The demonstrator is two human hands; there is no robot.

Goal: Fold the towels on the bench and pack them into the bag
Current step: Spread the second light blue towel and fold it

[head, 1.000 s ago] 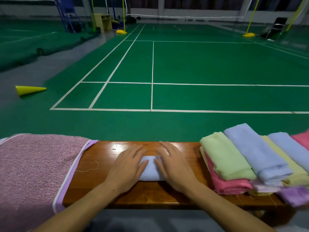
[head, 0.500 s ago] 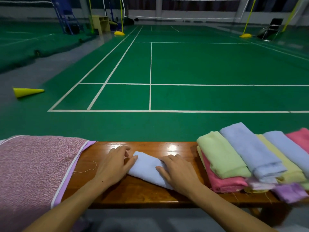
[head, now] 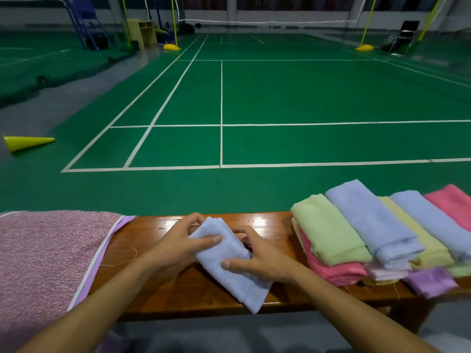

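Observation:
A folded pale blue towel (head: 238, 281) is held just above the wooden bench (head: 158, 291), slanting from far left to near right. My left hand (head: 175, 247) grips its far end, thumb lying across the top. My right hand (head: 260, 256) pinches its right edge with the thumb on top and the fingers behind. A pile of folded towels (head: 369, 233) in green, blue, yellow, pink and purple lies on the bench's right part. A pink speckled bag (head: 43, 258) with a lilac and white edge covers the bench's left end.
Beyond the bench stretches a green badminton court with white lines. A yellow cone (head: 25, 142) lies on the floor at the left. Yellow net posts (head: 173, 26) and a dark chair (head: 402, 36) stand far back.
Both hands were pressing flat on the small blue towel on the bench; they have since curled round it, turned it slantwise and lifted it toward me.

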